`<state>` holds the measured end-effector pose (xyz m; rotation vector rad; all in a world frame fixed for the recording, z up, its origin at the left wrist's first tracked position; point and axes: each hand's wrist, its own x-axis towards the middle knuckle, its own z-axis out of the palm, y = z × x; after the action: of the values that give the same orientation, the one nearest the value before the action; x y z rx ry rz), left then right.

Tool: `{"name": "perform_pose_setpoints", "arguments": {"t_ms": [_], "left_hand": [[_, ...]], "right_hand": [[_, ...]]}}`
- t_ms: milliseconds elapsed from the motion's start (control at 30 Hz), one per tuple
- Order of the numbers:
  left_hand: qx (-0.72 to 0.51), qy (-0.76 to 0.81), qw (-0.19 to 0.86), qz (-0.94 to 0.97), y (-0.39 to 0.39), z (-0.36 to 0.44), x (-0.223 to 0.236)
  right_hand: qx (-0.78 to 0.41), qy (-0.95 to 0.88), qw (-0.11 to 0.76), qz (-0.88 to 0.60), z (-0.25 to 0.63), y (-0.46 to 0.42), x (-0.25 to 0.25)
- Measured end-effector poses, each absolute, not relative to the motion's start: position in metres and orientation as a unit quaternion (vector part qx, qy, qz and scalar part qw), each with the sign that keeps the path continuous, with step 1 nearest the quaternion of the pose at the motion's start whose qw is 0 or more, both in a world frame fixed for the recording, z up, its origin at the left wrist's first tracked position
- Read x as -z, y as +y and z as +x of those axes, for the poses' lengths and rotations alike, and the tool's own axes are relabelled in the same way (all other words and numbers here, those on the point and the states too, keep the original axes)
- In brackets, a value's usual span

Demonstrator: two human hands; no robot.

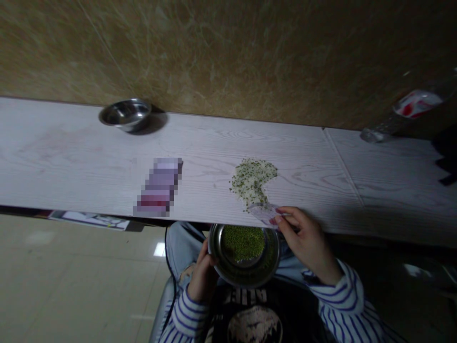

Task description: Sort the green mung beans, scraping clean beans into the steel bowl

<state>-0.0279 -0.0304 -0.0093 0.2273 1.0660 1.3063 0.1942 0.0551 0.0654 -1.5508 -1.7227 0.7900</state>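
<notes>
My left hand (204,272) grips the left rim of a steel bowl (243,276), which is held over my lap just below the table edge. Inside it lie small green beans (244,243), like mung beans. With my right hand (303,236) I pinch a thin, clear, rounded plastic piece (262,213) at the table's front edge, above the bowl. Its far edge meets the lower end of a spread pile of white rice-like grains mixed with green beans (252,181). A curved bite shows in the pile's right side.
A second steel bowl (126,115) stands at the back left by the wall. Left of the pile lies a blurred-out flat rectangular item (160,186). A clear plastic bottle with a red and white label (416,105) is at the back right, near a dark object (446,157).
</notes>
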Motion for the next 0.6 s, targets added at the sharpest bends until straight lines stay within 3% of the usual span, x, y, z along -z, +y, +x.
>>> {"name": "perform_pose_setpoints", "arguments": {"t_ms": [600], "left_hand": [[-0.57,0.479,0.66,0.1,-0.0295,-0.0298,0.0135]], "right_hand": [[-0.313,-0.66,0.334,-0.597,0.1944,0.0578,-0.0704]]}}
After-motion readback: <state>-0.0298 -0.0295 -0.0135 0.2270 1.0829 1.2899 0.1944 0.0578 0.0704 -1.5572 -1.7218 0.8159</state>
